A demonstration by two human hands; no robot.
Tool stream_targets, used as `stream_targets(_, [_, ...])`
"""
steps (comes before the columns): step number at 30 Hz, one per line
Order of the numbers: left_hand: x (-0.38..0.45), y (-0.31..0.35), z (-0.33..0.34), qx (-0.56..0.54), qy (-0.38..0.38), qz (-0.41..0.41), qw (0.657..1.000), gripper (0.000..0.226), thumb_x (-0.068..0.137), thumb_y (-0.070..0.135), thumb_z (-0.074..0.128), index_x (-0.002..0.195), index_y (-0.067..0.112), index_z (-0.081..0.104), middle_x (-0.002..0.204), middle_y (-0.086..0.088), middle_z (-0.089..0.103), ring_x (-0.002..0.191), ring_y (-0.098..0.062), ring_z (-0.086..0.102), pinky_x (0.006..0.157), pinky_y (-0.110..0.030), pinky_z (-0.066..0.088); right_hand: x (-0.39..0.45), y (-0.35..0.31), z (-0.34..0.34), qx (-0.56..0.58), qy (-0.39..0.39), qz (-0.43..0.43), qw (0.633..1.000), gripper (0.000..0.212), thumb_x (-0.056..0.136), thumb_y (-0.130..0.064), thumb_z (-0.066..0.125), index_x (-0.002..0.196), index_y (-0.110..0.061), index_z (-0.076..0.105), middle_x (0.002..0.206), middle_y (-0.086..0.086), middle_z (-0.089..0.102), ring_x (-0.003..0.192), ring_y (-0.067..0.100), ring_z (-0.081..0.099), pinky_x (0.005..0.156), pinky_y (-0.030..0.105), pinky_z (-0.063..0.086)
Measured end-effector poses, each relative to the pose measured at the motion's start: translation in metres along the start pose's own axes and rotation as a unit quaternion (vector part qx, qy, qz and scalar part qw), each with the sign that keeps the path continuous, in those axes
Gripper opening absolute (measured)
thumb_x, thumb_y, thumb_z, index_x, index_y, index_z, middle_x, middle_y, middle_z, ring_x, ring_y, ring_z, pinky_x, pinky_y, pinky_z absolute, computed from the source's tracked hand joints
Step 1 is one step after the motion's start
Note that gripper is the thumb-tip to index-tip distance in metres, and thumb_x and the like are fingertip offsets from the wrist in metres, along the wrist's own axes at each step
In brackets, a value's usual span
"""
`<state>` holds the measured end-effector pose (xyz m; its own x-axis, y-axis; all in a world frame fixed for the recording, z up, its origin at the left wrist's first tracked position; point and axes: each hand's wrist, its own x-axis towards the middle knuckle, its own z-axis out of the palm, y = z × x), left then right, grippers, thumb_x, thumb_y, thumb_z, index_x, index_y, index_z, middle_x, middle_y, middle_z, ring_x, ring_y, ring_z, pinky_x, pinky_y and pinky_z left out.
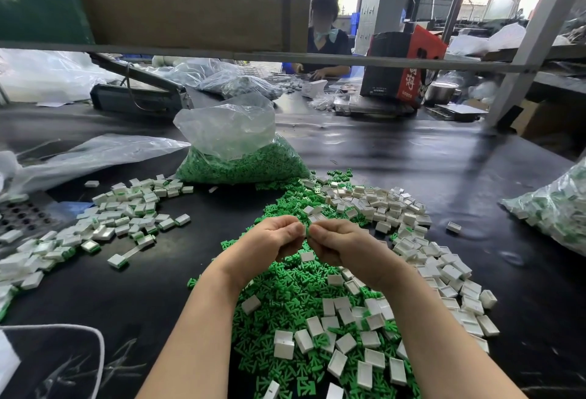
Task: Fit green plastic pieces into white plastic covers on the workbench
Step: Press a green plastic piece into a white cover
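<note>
Green pieces (pixel 285 297) and white covers (pixel 396 208) lay heaped on the black workbench (pixel 475 170). Left hand (pixel 269 244) and right hand (pixel 344 248) met fingertip to fingertip above the heap, both pinching one small part (pixel 307 231), mostly hidden.

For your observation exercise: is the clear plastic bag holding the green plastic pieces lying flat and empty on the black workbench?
No: the clear plastic bag stands bulging with green plastic pieces on the black workbench.

Bright green pieces (pixel 285 290) and white covers (pixel 412 240) lie on a glossy black workbench (pixel 475 170); a clear bag (pixel 234 145) holds more green, and a red-and-black box (pixel 402 68) stands at the far edge.
</note>
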<state>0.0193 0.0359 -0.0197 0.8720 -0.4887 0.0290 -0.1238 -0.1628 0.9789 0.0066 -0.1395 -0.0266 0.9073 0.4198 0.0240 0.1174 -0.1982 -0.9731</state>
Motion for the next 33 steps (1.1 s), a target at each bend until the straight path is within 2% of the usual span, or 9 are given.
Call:
stream_targets(4, [0.0005,0.002,0.0007,0.001,-0.004,-0.004,1.0,0.031,0.103,0.011,0.042,0.073,0.015,0.049,0.056,0.015,0.045,0.05,0.005,0.042,0.054,-0.007,0.036,0.0016,0.0029,0.0012,0.004,-0.003,-0.001,1.0,0.035,0.104,-0.017,0.042,0.069,-0.015,0.046,0.061,-0.001,0.034,0.053,0.008,0.029,0.051,0.02,0.025])
stream_targets(8, [0.0007,0.0028,0.0002,0.033,-0.002,-0.001,0.999,0.029,0.104,0.013,0.041,0.075,0.014,0.048,0.06,0.008,0.041,0.051,0.001,0.037,0.053,-0.011,0.033,0.0032,0.0044,0.0005,-0.002,-0.002,-0.001,1.0,0.034,0.104,-0.017,0.043,0.07,-0.016,0.046,0.061,-0.004,0.037,0.052,0.006,0.03,0.052,0.02,0.026])
stream_targets(13, [0.0009,0.0019,0.0,0.075,-0.003,-0.007,0.997,0.029,0.103,0.015,0.043,0.074,0.015,0.048,0.061,0.009,0.041,0.053,-0.001,0.036,0.055,-0.015,0.031,0.0033,0.0059,0.0006,-0.023,-0.006,0.003,1.0,0.036,0.103,-0.016,0.044,0.067,-0.017,0.047,0.059,-0.011,0.041,0.053,0.006,0.032,0.053,0.019,0.029])
stream_targets(20, [0.0005,0.0028,-0.0009,0.048,-0.011,-0.002,0.999,0.03,0.103,0.012,0.044,0.073,0.017,0.051,0.058,0.014,0.043,0.053,0.004,0.039,0.055,-0.008,0.034,0.0008,0.003,0.0,-0.015,-0.01,0.006,1.0,0.031,0.103,-0.015,0.043,0.072,-0.014,0.047,0.063,-0.008,0.041,0.055,0.004,0.033,0.053,0.017,0.03])
stream_targets(26, [-0.0013,0.006,0.0006,0.033,-0.013,0.007,0.999,0.03,0.102,0.008,0.043,0.074,0.014,0.049,0.061,0.01,0.042,0.053,0.005,0.041,0.056,-0.006,0.036,-0.0002,0.0,0.0009,-0.017,-0.008,0.008,1.0,0.03,0.103,-0.014,0.043,0.074,-0.012,0.047,0.059,-0.012,0.041,0.052,0.003,0.034,0.051,0.014,0.031])
stream_targets(33, [-0.0013,0.0071,0.0014,0.034,0.003,0.008,0.999,0.022,0.103,0.007,0.041,0.083,0.006,0.049,0.064,0.005,0.039,0.051,0.004,0.04,0.055,-0.007,0.036,0.0044,0.0046,0.0027,-0.049,0.003,0.006,0.999,0.03,0.104,-0.018,0.043,0.075,-0.013,0.049,0.062,-0.005,0.04,0.055,0.006,0.033,0.054,0.022,0.029])
